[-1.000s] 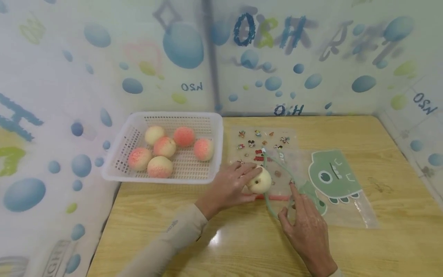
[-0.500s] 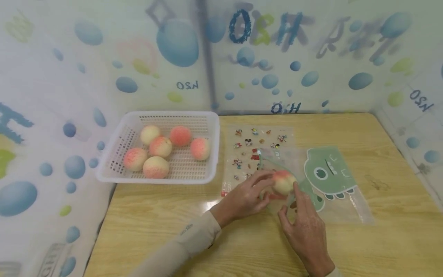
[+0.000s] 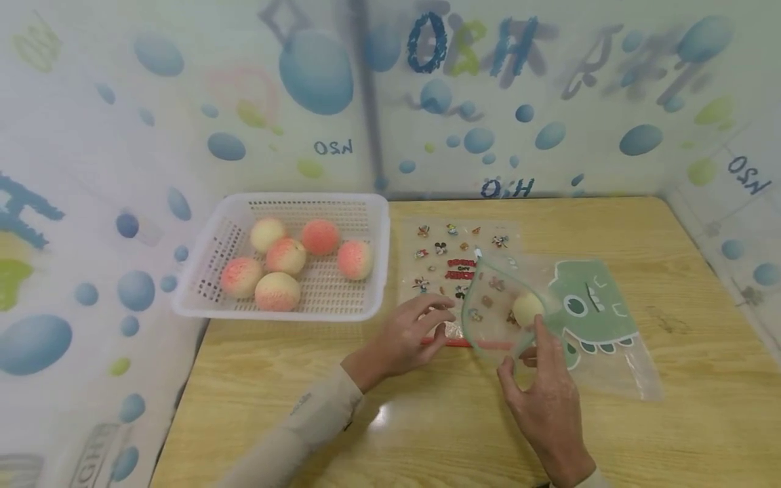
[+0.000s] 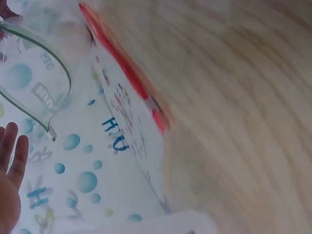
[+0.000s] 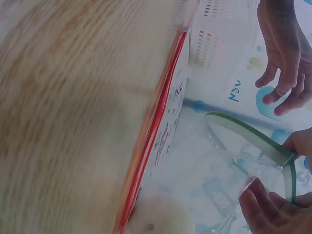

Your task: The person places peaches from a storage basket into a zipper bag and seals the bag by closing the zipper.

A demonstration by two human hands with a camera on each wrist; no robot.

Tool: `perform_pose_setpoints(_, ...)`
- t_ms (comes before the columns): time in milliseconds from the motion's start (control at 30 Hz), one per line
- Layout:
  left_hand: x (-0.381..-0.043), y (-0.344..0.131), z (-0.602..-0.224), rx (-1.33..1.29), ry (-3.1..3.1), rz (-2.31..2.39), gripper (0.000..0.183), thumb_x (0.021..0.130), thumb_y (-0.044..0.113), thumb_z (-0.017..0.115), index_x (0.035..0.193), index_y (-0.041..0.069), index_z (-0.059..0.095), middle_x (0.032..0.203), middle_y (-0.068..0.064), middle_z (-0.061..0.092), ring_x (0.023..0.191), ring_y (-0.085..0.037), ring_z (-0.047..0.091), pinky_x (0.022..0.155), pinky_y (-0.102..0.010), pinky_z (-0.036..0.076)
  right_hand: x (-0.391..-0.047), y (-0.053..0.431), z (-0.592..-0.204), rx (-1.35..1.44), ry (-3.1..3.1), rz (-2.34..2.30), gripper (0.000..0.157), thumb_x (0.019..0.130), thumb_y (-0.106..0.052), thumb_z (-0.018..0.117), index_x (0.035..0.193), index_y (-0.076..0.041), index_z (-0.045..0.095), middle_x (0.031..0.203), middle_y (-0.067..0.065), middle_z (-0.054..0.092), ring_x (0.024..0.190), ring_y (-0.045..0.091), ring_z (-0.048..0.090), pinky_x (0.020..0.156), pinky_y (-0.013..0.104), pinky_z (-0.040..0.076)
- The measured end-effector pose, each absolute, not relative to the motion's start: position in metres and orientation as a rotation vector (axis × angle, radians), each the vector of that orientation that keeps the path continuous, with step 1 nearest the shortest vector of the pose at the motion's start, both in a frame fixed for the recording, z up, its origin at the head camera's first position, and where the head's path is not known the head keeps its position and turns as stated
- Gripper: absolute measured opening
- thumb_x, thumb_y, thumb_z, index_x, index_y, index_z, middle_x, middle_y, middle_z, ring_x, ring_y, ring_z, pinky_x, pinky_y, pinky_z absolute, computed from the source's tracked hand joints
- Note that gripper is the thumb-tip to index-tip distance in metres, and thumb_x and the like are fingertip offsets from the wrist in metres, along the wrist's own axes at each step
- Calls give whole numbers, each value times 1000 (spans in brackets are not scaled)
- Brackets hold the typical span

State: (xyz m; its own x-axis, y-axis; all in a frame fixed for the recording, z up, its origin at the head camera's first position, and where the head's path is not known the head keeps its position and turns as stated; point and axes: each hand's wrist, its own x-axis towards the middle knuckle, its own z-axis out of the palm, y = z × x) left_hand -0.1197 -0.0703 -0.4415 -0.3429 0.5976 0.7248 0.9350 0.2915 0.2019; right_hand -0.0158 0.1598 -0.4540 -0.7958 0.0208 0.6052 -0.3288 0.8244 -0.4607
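Observation:
A clear zip bag with a green dinosaur print lies on the table, its green-edged mouth spread wide toward the left. Inside sits a pale peach, seen through the plastic; the right wrist view catches it at the lower edge. My right hand pinches the near side of the bag's green rim between thumb and fingers. Just left of the mouth, my left hand is held above the table with loosely bent fingers and nothing in it. In the left wrist view only part of that hand shows.
A white plastic basket with several pink and yellow peaches stands at the left. Under the bag's mouth lies another clear bag with cartoon prints and a red zip edge. Patterned walls border the table.
My left hand has carried the peach rightward into the bag, let it go, and drawn back left. The bag's mouth now stands wider, with my right hand still at its rim.

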Motion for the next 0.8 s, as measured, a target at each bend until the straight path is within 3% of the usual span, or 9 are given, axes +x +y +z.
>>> perform_pose_setpoints(133, -121, -82, -436, -1330, -2055, -790, 24, 78, 1, 73, 102, 0, 68, 113, -14, 66, 100, -23, 67, 92, -24, 52, -17, 159, -452, 217, -2368, 750, 80, 77, -8, 68, 150, 6, 40, 112, 25, 59, 81, 33, 66, 56, 51, 56)
perform_pose_setpoints(300, -121, -96, -434, -1273, -2103, -743, 24, 79, 3, 73, 102, 2, 68, 115, -12, 66, 95, -19, 69, 83, -21, 54, -20, 160, -447, 225, -2347, 751, 73, 84, -18, 61, 150, 7, 39, 108, 24, 58, 81, 34, 65, 56, 50, 55)
perform_pose_setpoints(367, -121, -101, -432, -1259, -2115, -723, 24, 79, 4, 73, 102, 2, 68, 115, -12, 66, 96, -21, 69, 85, -24, 55, -21, 160, -444, 217, -2355, 750, 72, 87, -22, 57, 150, 7, 38, 106, 24, 57, 80, 34, 65, 56, 51, 55)
perform_pose_setpoints(667, -126, -124, -420, -1176, -2154, -601, 24, 83, 4, 70, 107, 1, 69, 112, -11, 68, 100, -24, 68, 89, -29, 55, -21, 155, -443, 242, -2403, 724, 71, 87, -20, 61, 150, 4, 41, 117, 25, 59, 81, 33, 65, 54, 49, 56)
perform_pose_setpoints(800, -130, -133, -416, -1142, -2172, -585, 24, 83, 5, 70, 107, 2, 69, 112, -11, 68, 99, -24, 68, 86, -31, 57, -21, 154, -445, 249, -2417, 719, 72, 89, -23, 57, 153, 2, 37, 121, 27, 58, 80, 33, 65, 54, 50, 56)
